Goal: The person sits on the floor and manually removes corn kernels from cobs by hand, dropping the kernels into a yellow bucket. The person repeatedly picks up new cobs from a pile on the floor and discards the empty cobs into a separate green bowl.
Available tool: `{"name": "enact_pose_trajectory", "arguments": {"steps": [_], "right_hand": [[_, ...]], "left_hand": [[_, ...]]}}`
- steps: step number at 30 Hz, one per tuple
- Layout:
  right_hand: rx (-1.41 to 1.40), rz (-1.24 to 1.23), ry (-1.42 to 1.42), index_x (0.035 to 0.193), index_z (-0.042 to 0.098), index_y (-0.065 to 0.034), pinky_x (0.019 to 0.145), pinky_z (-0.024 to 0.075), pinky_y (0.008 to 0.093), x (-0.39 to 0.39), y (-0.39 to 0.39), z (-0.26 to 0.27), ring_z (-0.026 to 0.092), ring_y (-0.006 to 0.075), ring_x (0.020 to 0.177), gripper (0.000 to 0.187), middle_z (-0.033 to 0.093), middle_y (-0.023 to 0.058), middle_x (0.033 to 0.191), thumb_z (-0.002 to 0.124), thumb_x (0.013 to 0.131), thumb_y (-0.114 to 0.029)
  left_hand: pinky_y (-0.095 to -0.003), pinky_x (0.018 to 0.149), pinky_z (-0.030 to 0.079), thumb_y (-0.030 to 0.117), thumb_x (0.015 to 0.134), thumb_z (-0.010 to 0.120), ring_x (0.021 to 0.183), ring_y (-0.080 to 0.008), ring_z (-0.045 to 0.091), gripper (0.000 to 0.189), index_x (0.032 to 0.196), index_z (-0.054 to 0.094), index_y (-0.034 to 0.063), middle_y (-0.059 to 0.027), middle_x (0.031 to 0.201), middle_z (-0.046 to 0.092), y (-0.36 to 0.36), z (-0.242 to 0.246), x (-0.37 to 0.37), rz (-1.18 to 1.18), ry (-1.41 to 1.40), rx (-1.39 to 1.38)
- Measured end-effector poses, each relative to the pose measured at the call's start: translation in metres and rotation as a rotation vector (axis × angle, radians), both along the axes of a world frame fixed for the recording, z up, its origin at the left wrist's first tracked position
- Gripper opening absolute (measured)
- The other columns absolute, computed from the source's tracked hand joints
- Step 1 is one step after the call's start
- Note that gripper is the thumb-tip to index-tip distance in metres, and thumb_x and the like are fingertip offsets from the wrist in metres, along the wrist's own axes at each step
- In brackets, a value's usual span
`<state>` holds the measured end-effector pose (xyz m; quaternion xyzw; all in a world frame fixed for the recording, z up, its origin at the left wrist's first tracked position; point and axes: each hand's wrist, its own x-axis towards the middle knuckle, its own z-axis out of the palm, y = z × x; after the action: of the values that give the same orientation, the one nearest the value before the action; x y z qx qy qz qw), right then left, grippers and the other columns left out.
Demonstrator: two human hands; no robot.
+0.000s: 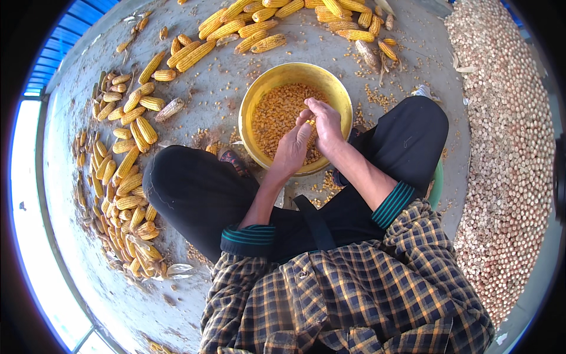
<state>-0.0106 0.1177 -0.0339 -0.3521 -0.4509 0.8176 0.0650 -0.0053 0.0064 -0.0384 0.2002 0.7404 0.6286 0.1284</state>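
A yellow round basin [339, 88], partly filled with loose corn kernels [276, 106], stands on the floor between my knees. Over its right half my two hands meet around an ear of corn [312, 127], of which only a small yellow part shows between them. My left hand [292, 148] grips it from the lower left, thumb pointing up. My right hand [325, 121] closes on it from the right, fingers curled towards the left hand. The rest of the ear is hidden by the fingers and palms.
A heap of corn ears [128, 186] lies on the concrete floor at the left, and another pile [256, 26] beyond the basin. Stacked pale cobs [504, 177] line the right side. Scattered kernels surround the basin. A green container [437, 186] shows behind my right knee.
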Motion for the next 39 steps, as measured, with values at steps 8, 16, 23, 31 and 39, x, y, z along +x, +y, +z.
{"name": "enact_pose_trajectory", "arguments": {"steps": [8, 16, 23, 31, 39], "right_hand": [[0.070, 0.046, 0.063, 0.110, 0.061, 0.0031, 0.070, 0.0510, 0.0316, 0.003, -0.010, 0.012, 0.060, 0.0178, 0.069, 0.025, 0.060, 0.0075, 0.074, 0.056, 0.094, -0.016], [0.182, 0.133, 0.157, 0.114, 0.058, 0.0046, 0.072, 0.0511, 0.0309, 0.003, -0.011, 0.008, 0.064, 0.0185, 0.073, 0.030, 0.063, 0.0091, 0.077, 0.055, 0.095, -0.018], [0.223, 0.196, 0.180, 0.115, 0.057, 0.0043, 0.078, 0.0506, 0.0304, 0.006, -0.023, 0.012, 0.066, 0.0203, 0.080, 0.030, 0.066, 0.0108, 0.080, 0.052, 0.096, -0.018], [0.096, 0.120, 0.000, 0.107, 0.062, 0.0011, 0.071, 0.0497, 0.0306, 0.000, -0.012, 0.010, 0.061, 0.0158, 0.073, 0.024, 0.066, 0.0097, 0.082, 0.055, 0.095, -0.018], [0.098, 0.209, 0.109, 0.109, 0.060, 0.0007, 0.080, 0.0483, 0.0320, 0.001, -0.017, 0.005, 0.064, 0.0206, 0.083, 0.024, 0.064, 0.0087, 0.080, 0.052, 0.097, -0.019]], "left_hand": [[-0.0282, 0.043, 0.038, 0.050, 0.100, 0.035, 0.054, -0.0107, 0.046, 0.053, 0.092, 0.060, 0.0038, -0.0019, 0.067, 0.051, -0.011, 0.007, 0.002, 0.096, -0.749, -0.112], [-0.0263, 0.040, 0.040, 0.046, 0.102, 0.032, 0.065, -0.0109, 0.052, 0.055, 0.114, 0.056, -0.0012, -0.0025, 0.081, 0.054, -0.008, 0.019, 0.001, -0.023, -0.769, 0.102], [-0.0265, 0.042, 0.040, 0.040, 0.102, 0.033, 0.065, -0.0110, 0.054, 0.045, 0.117, 0.056, 0.0051, -0.0036, 0.084, 0.058, -0.008, 0.014, -0.003, 0.121, -0.849, 0.030], [-0.0247, 0.033, 0.033, 0.044, 0.101, 0.034, 0.050, -0.0118, 0.052, 0.046, 0.114, 0.056, 0.0048, -0.0040, 0.072, 0.056, -0.005, 0.020, 0.001, 0.014, -0.769, 0.111], [-0.0257, 0.029, 0.029, 0.041, 0.101, 0.034, 0.037, -0.0128, 0.045, 0.044, 0.101, 0.057, 0.0039, -0.0050, 0.061, 0.053, -0.007, 0.011, -0.003, 0.132, -0.904, 0.012]]}}
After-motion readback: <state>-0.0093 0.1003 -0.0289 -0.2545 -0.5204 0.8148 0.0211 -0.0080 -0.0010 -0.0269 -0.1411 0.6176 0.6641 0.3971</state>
